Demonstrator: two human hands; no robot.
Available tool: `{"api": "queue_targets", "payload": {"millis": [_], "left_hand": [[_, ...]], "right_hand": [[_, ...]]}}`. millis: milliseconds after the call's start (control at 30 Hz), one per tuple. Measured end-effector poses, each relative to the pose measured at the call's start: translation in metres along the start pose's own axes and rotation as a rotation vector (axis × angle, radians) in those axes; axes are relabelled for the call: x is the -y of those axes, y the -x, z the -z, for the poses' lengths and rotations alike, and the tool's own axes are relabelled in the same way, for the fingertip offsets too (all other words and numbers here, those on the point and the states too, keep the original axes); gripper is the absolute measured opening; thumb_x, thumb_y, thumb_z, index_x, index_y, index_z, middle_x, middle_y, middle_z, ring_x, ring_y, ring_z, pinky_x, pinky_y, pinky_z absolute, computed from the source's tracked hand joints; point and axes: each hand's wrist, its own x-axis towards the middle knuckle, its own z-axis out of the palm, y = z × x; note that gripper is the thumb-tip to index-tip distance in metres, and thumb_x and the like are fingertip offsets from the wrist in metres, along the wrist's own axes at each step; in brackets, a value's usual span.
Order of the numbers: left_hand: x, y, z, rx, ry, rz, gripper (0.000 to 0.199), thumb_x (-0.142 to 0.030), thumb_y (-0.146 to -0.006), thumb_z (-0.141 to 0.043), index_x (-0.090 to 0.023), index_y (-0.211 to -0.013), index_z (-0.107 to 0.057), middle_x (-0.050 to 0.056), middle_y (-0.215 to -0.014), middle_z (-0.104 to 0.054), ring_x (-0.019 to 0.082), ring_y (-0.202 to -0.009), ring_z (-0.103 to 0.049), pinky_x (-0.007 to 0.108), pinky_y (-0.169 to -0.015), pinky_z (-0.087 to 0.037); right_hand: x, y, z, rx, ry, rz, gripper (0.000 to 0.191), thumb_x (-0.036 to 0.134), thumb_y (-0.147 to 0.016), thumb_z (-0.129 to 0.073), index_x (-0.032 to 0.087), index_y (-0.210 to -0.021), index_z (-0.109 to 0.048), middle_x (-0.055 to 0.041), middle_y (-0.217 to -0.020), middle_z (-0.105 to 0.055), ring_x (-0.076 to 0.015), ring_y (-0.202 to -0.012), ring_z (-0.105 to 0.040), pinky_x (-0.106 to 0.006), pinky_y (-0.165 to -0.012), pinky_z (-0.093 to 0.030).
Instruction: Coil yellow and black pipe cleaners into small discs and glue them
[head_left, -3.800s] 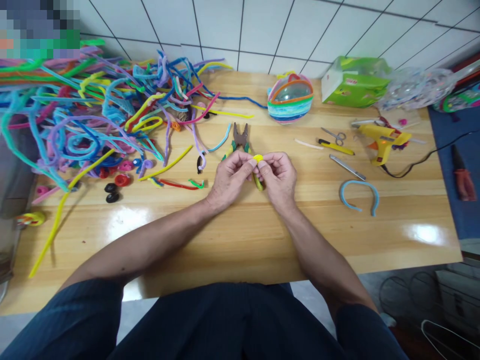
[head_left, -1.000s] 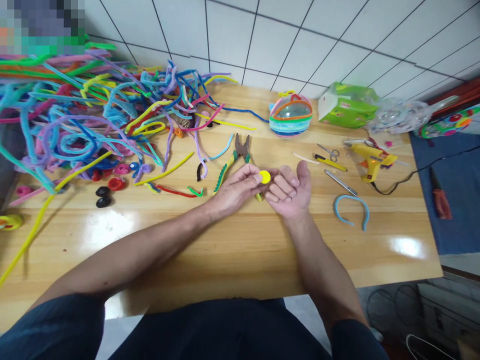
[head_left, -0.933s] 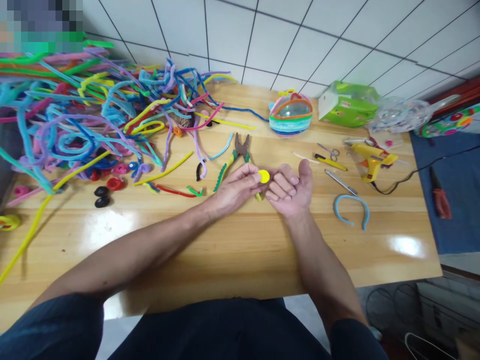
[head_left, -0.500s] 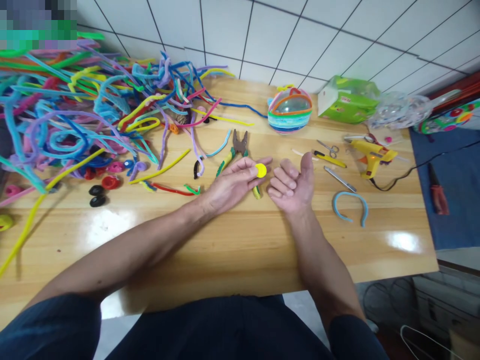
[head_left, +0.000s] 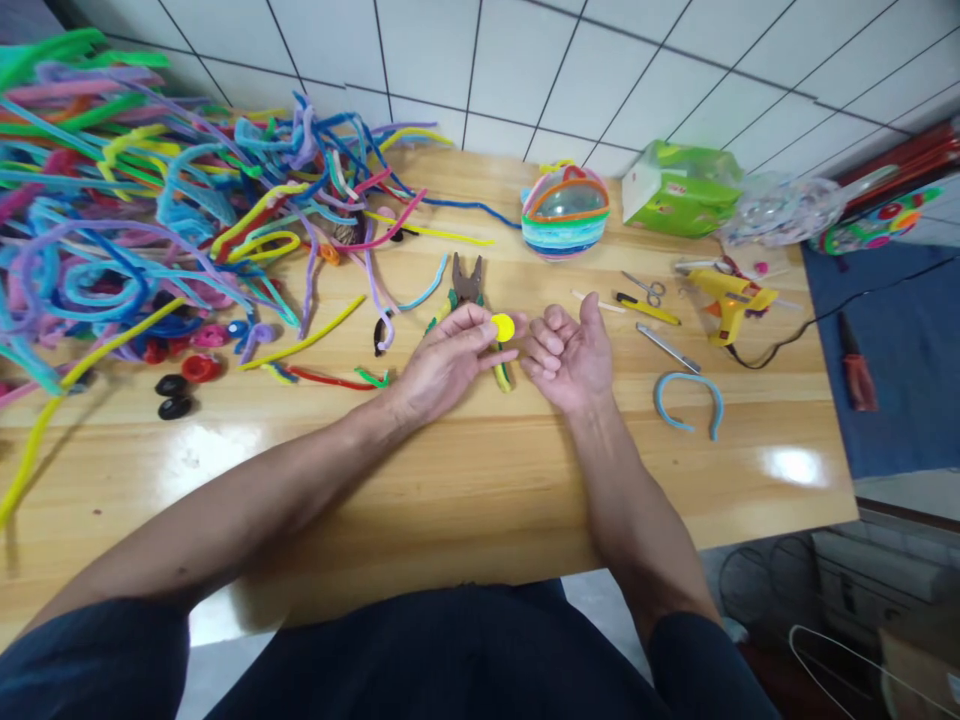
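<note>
Pliers point(head_left: 467, 286) point to the far side beneath the left hand point(head_left: 444, 362), whose fingers point(head_left: 480, 334) pinch a yellow disc point(head_left: 503, 327). The right hand point(head_left: 574, 355) curls half-open, apparently empty.

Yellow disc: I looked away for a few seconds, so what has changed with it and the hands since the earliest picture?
The right hand has let go of the yellow disc, shifted slightly right and turned palm up, fingers curled. The left hand alone now pinches the disc, which shows more of its face. The pliers, striped ball and glue gun lie as they were.
</note>
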Motion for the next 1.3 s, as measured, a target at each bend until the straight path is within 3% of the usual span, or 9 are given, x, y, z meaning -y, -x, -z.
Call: {"api": "queue_targets", "payload": {"millis": [100,200,300,367,500,600,867,1300], "left_hand": [[0.003,0.001,0.0,0.021,-0.022,0.001,0.034,-0.043,-0.09,-0.088,-0.022,-0.088,-0.061,0.009,-0.118,-0.08,0.026,-0.118,-0.078,0.046,-0.097,-0.067],[0.004,0.001,-0.001,0.019,-0.019,0.022,0.038,-0.047,-0.086,-0.091,-0.023,-0.089,-0.062,0.008,-0.115,-0.08,0.025,-0.108,-0.08,0.044,-0.092,-0.067],[0.006,0.0,0.001,-0.095,-0.082,-0.061,0.042,-0.053,-0.084,-0.092,-0.023,-0.093,-0.064,0.004,-0.107,-0.079,0.02,-0.092,-0.079,0.036,-0.081,-0.066],[0.008,-0.001,0.002,-0.184,-0.163,-0.163,0.041,-0.055,-0.086,-0.09,-0.023,-0.093,-0.065,0.001,-0.09,-0.075,0.015,-0.077,-0.073,0.029,-0.07,-0.062],[0.012,-0.001,0.004,-0.244,-0.306,-0.297,0.038,-0.053,-0.092,-0.085,-0.021,-0.089,-0.065,-0.004,-0.069,-0.059,0.009,-0.058,-0.053,0.022,-0.054,-0.046],[0.014,0.0,0.003,-0.233,-0.353,-0.301,0.038,-0.053,-0.093,-0.083,-0.021,-0.088,-0.065,-0.005,-0.069,-0.057,0.009,-0.058,-0.05,0.022,-0.054,-0.043],[0.018,0.003,0.003,-0.168,-0.419,-0.311,0.036,-0.053,-0.095,-0.08,-0.019,-0.088,-0.068,-0.003,-0.074,-0.062,0.009,-0.063,-0.053,0.022,-0.061,-0.049],[0.019,0.002,0.004,-0.126,-0.406,-0.319,0.03,-0.046,-0.096,-0.082,-0.02,-0.097,-0.067,-0.002,-0.081,-0.066,0.01,-0.07,-0.06,0.022,-0.067,-0.053]], "right_hand": [[-0.003,0.002,-0.001,0.04,0.007,-0.03,0.07,0.092,-0.092,-0.052,0.025,-0.077,-0.062,0.0066,-0.055,-0.049,-0.0111,-0.042,-0.04,-0.025,-0.039,-0.035],[-0.006,0.002,-0.003,-0.045,0.066,-0.006,0.068,0.091,-0.092,-0.055,0.024,-0.08,-0.064,0.0055,-0.056,-0.053,-0.0116,-0.043,-0.046,-0.024,-0.04,-0.036],[-0.011,0.002,-0.007,-0.238,0.162,0.172,0.058,0.082,-0.09,-0.068,0.025,-0.083,-0.065,0.0061,-0.059,-0.056,-0.0104,-0.045,-0.048,-0.023,-0.041,-0.034],[-0.015,0.004,-0.01,-0.31,0.228,0.312,0.049,0.073,-0.088,-0.077,0.025,-0.087,-0.068,0.0059,-0.064,-0.059,-0.0095,-0.049,-0.05,-0.023,-0.043,-0.035],[-0.026,0.011,-0.017,-0.262,0.386,0.444,0.037,0.06,-0.09,-0.081,0.026,-0.099,-0.073,0.0061,-0.07,-0.063,-0.009,-0.055,-0.053,-0.023,-0.049,-0.041],[-0.033,0.014,-0.021,-0.232,0.505,0.483,0.035,0.058,-0.092,-0.08,0.026,-0.104,-0.074,0.0059,-0.073,-0.064,-0.0095,-0.059,-0.056,-0.024,-0.056,-0.048],[-0.042,0.014,-0.02,-0.212,0.621,0.517,0.031,0.057,-0.096,-0.076,0.026,-0.095,-0.072,0.0034,-0.075,-0.07,-0.0111,-0.062,-0.059,-0.026,-0.061,-0.054],[-0.041,0.015,-0.021,-0.249,0.62,0.512,0.03,0.055,-0.095,-0.077,0.026,-0.093,-0.071,0.0047,-0.071,-0.066,-0.0103,-0.059,-0.057,-0.025,-0.057,-0.052]]}}
